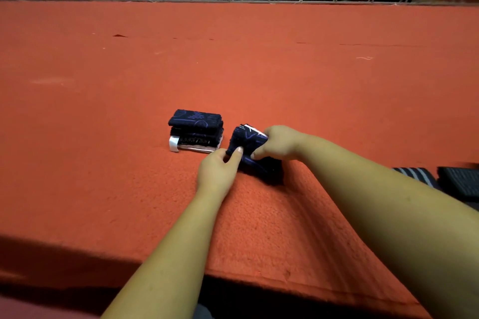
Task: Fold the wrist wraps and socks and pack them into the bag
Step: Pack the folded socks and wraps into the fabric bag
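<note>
Centre of frame: right hand (pixel 281 142) curled round the upper end of a dark piece (pixel 250 144) (sock or wrap, unclear). Left hand (pixel 219 171) pinches its near edge, probably to keep the fold tight. Folded stack (pixel 195 131) sits just left, on the red table (pixel 103 111). No bag in view.

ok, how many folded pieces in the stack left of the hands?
3 that I can tell apart: a blue-patterned piece on top, a dark piece under it, and a white-edged piece at the bottom. Thin layers between may be hidden.
</note>
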